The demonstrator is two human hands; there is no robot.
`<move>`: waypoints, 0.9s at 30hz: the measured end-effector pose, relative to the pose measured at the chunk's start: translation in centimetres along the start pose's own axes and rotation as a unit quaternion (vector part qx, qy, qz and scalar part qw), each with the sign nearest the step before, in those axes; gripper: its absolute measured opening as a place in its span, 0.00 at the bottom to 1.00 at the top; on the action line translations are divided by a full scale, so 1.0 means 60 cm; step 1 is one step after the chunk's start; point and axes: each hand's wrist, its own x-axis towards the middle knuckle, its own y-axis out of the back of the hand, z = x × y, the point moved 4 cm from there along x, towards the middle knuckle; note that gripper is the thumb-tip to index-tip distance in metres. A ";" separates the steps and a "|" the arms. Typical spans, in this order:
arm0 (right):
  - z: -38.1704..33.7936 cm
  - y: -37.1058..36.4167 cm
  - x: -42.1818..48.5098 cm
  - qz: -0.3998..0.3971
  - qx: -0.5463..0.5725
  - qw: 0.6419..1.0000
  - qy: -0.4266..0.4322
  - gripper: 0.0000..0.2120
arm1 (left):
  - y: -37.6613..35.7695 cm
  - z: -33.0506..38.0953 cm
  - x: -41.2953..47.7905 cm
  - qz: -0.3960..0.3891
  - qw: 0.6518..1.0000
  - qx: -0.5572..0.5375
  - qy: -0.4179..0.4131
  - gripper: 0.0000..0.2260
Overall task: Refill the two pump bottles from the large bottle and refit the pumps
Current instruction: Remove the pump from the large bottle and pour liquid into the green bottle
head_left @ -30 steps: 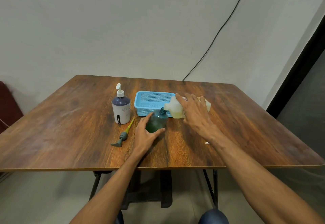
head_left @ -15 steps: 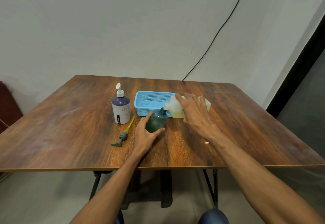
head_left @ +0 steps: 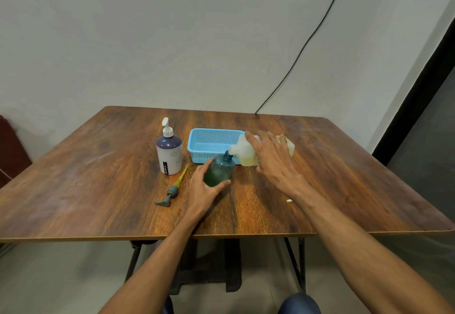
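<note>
Currently in hand: filling the first pump bottle, judging by the large bottle [head_left: 242, 152] tipped on its side with its mouth at the neck of the green bottle [head_left: 219, 171].
Left hand [head_left: 204, 191]: thumb and fingers wrapped round the green bottle's lower body, steadying it on the table.
Right hand [head_left: 273, 163]: curled over the large bottle, holding it tilted with the spout toward the left hand.
Flow: too small to tell whether liquid is running.
Next move calls for: probably righting the large bottle without a drip, then taking up the loose pump [head_left: 172, 190], just left of the left hand, and feeding its tube down the neck.
Second bottle: white pump bottle [head_left: 170, 155], beyond and left of the left hand, pump fitted, not yet opened.
Surface: wooden table [head_left: 98, 178]; blue basket [head_left: 211, 136] just beyond both hands; small white scrap [head_left: 289, 200] beside the right wrist.
Room: pale wall [head_left: 172, 42], with a black cable [head_left: 307, 42] running down to the table's far edge.
</note>
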 end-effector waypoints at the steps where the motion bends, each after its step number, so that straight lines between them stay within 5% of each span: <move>1: 0.000 0.000 0.000 0.000 -0.001 1.000 0.000 0.44 | 0.000 0.000 0.000 0.000 1.000 -0.001 0.001 0.37; 27: 0.000 0.002 -0.003 0.004 -0.008 1.000 0.003 0.44 | 0.001 0.002 -0.001 -0.003 1.000 -0.002 0.001 0.37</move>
